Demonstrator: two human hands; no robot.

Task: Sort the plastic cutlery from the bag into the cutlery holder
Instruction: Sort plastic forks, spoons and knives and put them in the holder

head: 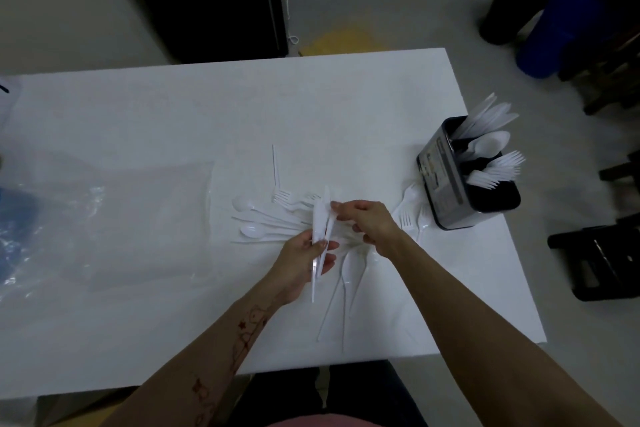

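My left hand (304, 260) grips a small bundle of white plastic knives (320, 222), blades pointing away from me. My right hand (369, 222) hovers just right of the bundle, its fingertips touching the knives near the top. Loose white spoons (251, 230) and forks (282, 196) lie spread on the white table (173, 114) under and left of both hands. More forks (410, 208) lie beside the cutlery holder (450, 180), a dark box at the right holding knives, spoons and forks in separate compartments. The clear plastic bag (114, 218) lies flat at the left.
Long-handled spoons (346, 284) lie toward the near table edge. Off the table at the right are a black bin (512, 10), a blue container (554, 35) and dark stools (602, 260). The table's right edge runs close to the holder.
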